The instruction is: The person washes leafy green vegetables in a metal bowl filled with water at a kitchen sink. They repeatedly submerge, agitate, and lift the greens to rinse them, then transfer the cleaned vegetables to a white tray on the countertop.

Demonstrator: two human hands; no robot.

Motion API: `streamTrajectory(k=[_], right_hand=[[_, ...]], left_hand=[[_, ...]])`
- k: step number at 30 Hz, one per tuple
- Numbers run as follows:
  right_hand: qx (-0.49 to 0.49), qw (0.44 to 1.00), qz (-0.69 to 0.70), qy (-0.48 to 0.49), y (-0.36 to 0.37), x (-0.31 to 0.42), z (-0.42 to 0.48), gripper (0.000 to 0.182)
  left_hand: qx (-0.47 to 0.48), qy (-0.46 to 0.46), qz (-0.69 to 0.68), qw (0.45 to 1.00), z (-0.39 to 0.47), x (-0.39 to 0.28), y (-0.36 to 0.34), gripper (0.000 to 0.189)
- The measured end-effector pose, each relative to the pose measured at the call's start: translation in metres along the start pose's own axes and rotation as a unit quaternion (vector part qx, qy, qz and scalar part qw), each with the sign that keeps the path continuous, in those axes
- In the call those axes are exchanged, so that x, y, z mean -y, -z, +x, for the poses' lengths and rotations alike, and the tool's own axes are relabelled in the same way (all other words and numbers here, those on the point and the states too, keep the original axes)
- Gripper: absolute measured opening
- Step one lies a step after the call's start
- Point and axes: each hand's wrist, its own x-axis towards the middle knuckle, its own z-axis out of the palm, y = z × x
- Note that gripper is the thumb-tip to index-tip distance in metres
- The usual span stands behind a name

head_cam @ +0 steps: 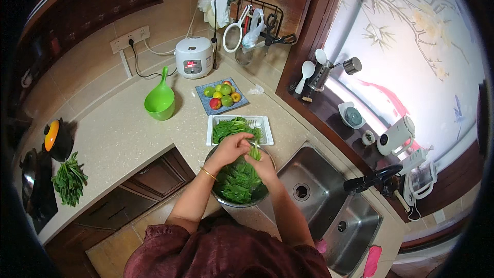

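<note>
Before me is a round metal bowl [266,197] holding wet leafy greens [239,183]. My right hand [264,166] grips a few pale green stems [255,153] above its right side. Close beside it, my left hand [232,149] has its fingers bent near the tops of these stems; whether it pinches any is hard to make out. Just behind the bowl stands a white plastic draining basket [270,133] with more leafy greens [230,128] in it. My hands cover part of the bowl's far rim and the basket's front.
A double steel sink [322,173] with a black faucet [372,177] lies at right. Beyond the basket are a blue plate [203,96] of fruit, a green ladle [160,102] and a white rice cooker [194,58]. A bunch of greens [70,180] rests on the left counter.
</note>
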Motion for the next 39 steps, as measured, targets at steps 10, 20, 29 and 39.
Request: streamTrajectory(k=[10,20,29,39], right_hand=[[0.030,0.896,-0.443,0.030,-0.010,-0.039,-0.023,0.019],[0.102,0.894,-0.423,0.111,-0.001,-0.073,-0.012,0.019],[-0.107,0.988,0.108,-0.014,-0.004,0.033,-0.001,0.018],[-0.045,0.941,0.320,-0.102,-0.020,0.015,-0.018,0.025]], left_hand=[[0.130,0.151,0.471,0.860,-0.037,0.070,-0.019,0.050],[0.080,0.146,0.387,0.907,-0.033,0.068,-0.012,0.049],[-0.130,0.010,0.214,0.968,-0.043,0.022,0.008,0.041],[-0.055,-0.094,0.278,0.955,-0.047,0.015,-0.043,0.055]])
